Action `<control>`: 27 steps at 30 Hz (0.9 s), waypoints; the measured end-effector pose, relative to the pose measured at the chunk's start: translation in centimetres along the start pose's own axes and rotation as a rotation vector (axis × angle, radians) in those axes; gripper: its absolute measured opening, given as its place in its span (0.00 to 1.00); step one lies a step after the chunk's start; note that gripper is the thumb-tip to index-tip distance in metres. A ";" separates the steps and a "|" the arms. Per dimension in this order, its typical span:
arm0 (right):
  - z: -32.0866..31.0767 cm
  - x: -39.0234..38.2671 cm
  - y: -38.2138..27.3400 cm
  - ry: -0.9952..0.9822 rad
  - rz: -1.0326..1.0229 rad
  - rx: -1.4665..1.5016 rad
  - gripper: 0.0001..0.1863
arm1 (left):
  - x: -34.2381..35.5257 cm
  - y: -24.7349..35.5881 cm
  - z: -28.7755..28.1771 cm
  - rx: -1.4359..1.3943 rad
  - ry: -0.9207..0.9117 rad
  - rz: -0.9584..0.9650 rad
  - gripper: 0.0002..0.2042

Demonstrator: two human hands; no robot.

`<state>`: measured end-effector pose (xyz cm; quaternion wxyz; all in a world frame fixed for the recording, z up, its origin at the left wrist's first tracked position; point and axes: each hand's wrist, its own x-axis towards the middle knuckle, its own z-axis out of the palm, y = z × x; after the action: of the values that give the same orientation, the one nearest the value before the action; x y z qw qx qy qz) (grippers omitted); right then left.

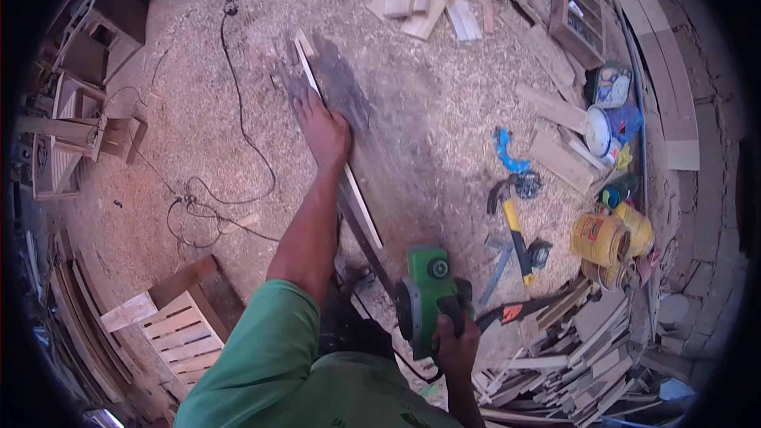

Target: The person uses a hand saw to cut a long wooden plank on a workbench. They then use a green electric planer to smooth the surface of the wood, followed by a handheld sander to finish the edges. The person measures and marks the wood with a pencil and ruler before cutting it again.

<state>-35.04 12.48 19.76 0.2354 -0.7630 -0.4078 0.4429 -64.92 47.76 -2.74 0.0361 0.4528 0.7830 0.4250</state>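
My left hand (323,128) grips a long, narrow pale wooden strip (362,208), fingers over its upper part, which lies on a dark worn board (342,71). Below the strip's near end, my right hand (455,341) is closed on the rear handle of a green electric planer (424,277). The planer stands beside a long dark bar or rail (369,254), to the right of my left forearm. A hammer with a yellow and black handle (515,230) and a blue curved object (507,154) lie on the floor to the right.
Sawdust covers the floor (174,150), with looping cables (254,143). Wooden frames (103,24) stand at left, a slatted crate (190,333) at lower left. Loose offcuts (420,0) lie at the top, yellow containers (598,238) at right, a scrap pile (579,349) at lower right.
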 end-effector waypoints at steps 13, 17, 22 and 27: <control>6.7 2.3 0.8 -0.013 -0.272 -0.224 0.30 | 1.0 0.7 -0.2 -0.327 0.053 -0.189 0.22; 8.3 2.9 1.0 0.030 -0.308 -0.230 0.29 | 1.7 -1.1 0.1 -0.522 0.056 -0.321 0.21; 8.9 4.0 -1.0 0.020 -0.300 -0.234 0.29 | 2.3 -2.8 0.4 -0.603 -0.017 -0.353 0.22; 10.0 5.9 -2.4 0.015 -0.307 -0.218 0.28 | 2.6 -2.5 0.0 -0.654 -0.051 -0.393 0.22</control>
<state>-43.09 18.66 13.64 0.2193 -0.7161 -0.5630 0.3493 -68.08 49.11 -3.63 0.2790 0.2690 0.6767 0.6260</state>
